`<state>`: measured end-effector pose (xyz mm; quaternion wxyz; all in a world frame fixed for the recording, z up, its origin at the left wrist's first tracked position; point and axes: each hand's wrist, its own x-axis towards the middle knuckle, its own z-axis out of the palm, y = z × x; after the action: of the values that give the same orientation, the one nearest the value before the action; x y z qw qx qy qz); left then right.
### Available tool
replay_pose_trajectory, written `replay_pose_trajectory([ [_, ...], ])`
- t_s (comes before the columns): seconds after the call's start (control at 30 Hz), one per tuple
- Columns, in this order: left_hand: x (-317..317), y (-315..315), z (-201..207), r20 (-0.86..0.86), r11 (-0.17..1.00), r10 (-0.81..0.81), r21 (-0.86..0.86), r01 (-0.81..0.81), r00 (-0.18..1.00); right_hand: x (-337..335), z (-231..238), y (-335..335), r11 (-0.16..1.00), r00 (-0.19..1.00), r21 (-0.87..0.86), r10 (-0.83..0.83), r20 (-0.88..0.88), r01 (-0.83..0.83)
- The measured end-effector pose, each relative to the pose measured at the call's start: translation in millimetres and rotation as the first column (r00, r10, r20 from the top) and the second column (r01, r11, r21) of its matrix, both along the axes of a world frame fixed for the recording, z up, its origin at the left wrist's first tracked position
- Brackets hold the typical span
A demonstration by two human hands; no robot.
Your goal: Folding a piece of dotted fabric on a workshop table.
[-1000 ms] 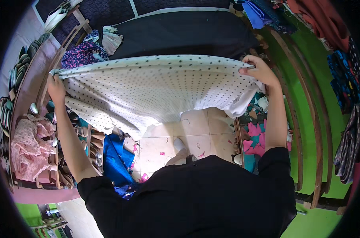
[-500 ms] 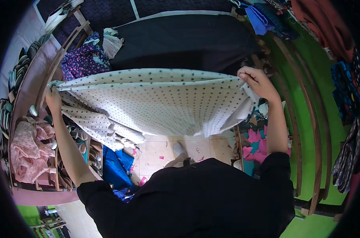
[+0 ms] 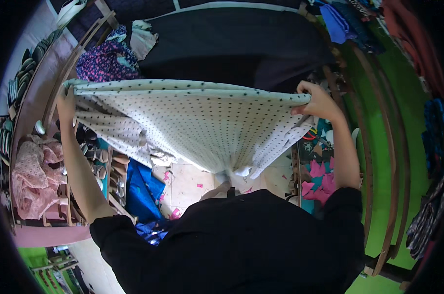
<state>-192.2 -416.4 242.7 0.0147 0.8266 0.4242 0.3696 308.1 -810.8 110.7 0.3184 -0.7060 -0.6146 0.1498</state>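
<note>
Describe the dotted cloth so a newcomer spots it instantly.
Find the large black surface at the top. Just below, a wide cloth hangs between the left hand and right hand. Unlike the navy-and-pink bundle beyond its left end, it's white with dark dots.

Pale square tiles cover the floor (image 3: 183, 181), their joints showing as thin lines, with small pink scraps (image 3: 200, 185) lying on them. Light falls brightest there, while the far end of the room is dim. A broad table (image 3: 232, 39) with a black top stands at that end, a pale strip along its back edge. On the right, a bright green wall (image 3: 378, 196) shows between long wooden rails (image 3: 391, 147), which the lens bends into curves. On the left stands a wooden rack (image 3: 69, 201), with a pink surface (image 3: 55, 236) below it and a paler wall (image 3: 16, 63) behind.
</note>
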Motion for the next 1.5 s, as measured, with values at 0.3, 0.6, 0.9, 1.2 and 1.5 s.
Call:
replay_pose_trajectory([
  [0.3,29.5,-1.3,-34.7,0.085,0.882,-0.371,-0.277,0.380,0.925,132.3,-38.8,41.9,0.732,0.811,0.359,-0.563,-0.159,0.579],
  [0.6,-9.3,69.1,-123.5,-0.271,0.987,0.158,0.040,-0.153,0.949,166.3,-4.7,49.3,0.468,0.586,0.400,-0.769,-0.256,0.788],
  [0.9,12.3,-8.8,-445.1,-0.139,0.222,-0.259,-0.972,-0.081,0.956,73.6,-169.5,98.6,0.576,0.821,-0.805,-0.385,-0.421,-0.142],
  [1.2,212.5,-93.5,-244.6,0.631,-0.176,0.219,-0.724,0.667,0.744,-69.6,-95.9,165.0,0.990,0.022,-0.129,-0.128,-0.992,-0.049],
  [1.5,226.8,-124.0,-169.1,0.728,-0.029,-0.399,-0.618,0.786,0.557,-132.0,-34.1,164.4,0.871,0.246,0.189,0.326,-0.913,-0.454],
])
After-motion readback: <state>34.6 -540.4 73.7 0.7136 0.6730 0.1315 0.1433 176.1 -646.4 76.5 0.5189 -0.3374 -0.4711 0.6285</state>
